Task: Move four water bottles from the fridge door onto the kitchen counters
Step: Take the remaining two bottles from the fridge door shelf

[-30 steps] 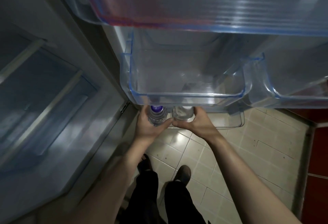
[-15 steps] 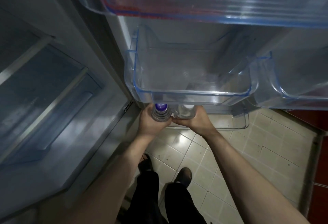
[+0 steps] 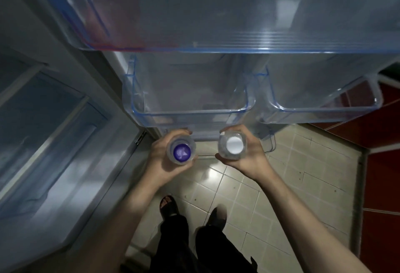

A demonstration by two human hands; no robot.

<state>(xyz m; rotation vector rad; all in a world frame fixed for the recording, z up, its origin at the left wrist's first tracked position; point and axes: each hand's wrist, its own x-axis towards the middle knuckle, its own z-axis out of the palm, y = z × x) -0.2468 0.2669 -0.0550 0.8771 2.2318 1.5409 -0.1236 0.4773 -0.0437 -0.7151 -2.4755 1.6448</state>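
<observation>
I look straight down past the open fridge door. My left hand [image 3: 166, 160] grips a clear water bottle with a purple cap [image 3: 181, 151], held upright. My right hand [image 3: 249, 156] grips a second clear bottle with a white cap [image 3: 233, 145], also upright. Both bottles are seen from above, just in front of and below the lower left door bin [image 3: 190, 112], clear of its rim and apart from each other. Their lower bodies are hidden by my hands.
A second clear door bin [image 3: 320, 108] sits to the right, and a large clear shelf [image 3: 238, 41] overhangs above. The fridge interior [image 3: 54, 132] lies at the left. A pale tiled floor [image 3: 292, 175] and my feet are below, with a red cabinet [image 3: 381, 164] at the right.
Both hands have drawn the two bottles out from under the lower bin toward me and moved them apart; the caps are now fully in view.
</observation>
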